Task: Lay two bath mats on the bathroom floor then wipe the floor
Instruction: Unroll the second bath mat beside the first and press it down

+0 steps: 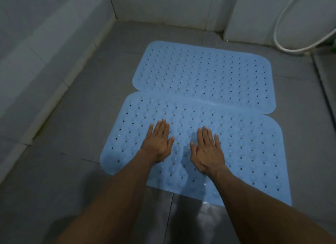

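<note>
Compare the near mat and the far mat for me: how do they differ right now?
The near mat has both hands pressed flat on it, left hand and right hand; the far mat is untouched. The near mat's far edge overlaps the far mat and bulges slightly there; the far mat lies flat. Both are light blue, perforated, with rounded corners.

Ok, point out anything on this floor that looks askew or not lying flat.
The near bath mat has a raised ridge along its far edge, where it overlaps the far bath mat. The two mats are also staggered sideways, not lined up. Both hands, left hand and right hand, lie flat on the near mat.
</note>
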{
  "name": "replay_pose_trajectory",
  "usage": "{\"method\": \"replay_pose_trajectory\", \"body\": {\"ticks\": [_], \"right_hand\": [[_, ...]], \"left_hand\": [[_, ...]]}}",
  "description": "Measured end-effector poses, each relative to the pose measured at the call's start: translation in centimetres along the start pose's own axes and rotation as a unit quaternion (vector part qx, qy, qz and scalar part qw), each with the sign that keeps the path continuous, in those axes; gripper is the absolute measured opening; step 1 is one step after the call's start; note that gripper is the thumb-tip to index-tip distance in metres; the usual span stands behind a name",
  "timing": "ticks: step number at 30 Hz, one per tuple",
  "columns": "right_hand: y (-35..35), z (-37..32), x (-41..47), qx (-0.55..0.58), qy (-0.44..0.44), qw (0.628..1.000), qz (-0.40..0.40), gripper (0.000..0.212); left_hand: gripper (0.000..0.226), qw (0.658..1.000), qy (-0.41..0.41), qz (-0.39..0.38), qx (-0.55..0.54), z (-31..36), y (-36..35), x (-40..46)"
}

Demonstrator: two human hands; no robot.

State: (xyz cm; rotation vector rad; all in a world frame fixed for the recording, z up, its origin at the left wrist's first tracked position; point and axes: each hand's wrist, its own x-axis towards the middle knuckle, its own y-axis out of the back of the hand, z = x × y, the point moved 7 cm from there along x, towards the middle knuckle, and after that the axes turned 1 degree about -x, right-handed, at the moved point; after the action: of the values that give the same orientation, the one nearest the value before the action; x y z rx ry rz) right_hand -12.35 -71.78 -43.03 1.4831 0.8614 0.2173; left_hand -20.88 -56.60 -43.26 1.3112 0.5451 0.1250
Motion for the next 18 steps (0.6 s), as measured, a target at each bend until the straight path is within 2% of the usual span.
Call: {"method": "replay_pose_trajectory", "body": {"ticks": [2,5,7,18], "right_hand": [[3.7,0.0,-0.8,0.005,0.004,1.000,-0.012,0.065],[10.9,0.4,-2.3,0.046,0.001,0.999,-0.030,0.062],[16.2,0.8,-3.2,0.060,0.001,0.998,-0.029,0.060],[46.2,-0.7,-9.0,0.036,0.057,0.998,0.007,0.056]], "left_hand": [[0.081,0.999,0.013,0.002,0.036,0.2,3.6,-1.1],[0.063,0.997,0.040,-0.042,0.046,0.9,10.2,-2.6],[0.062,0.996,0.055,-0.053,0.036,1.9,15.2,-3.8],[0.062,0.994,0.107,-0.003,-0.010,6.1,43.8,-11.3]]}}
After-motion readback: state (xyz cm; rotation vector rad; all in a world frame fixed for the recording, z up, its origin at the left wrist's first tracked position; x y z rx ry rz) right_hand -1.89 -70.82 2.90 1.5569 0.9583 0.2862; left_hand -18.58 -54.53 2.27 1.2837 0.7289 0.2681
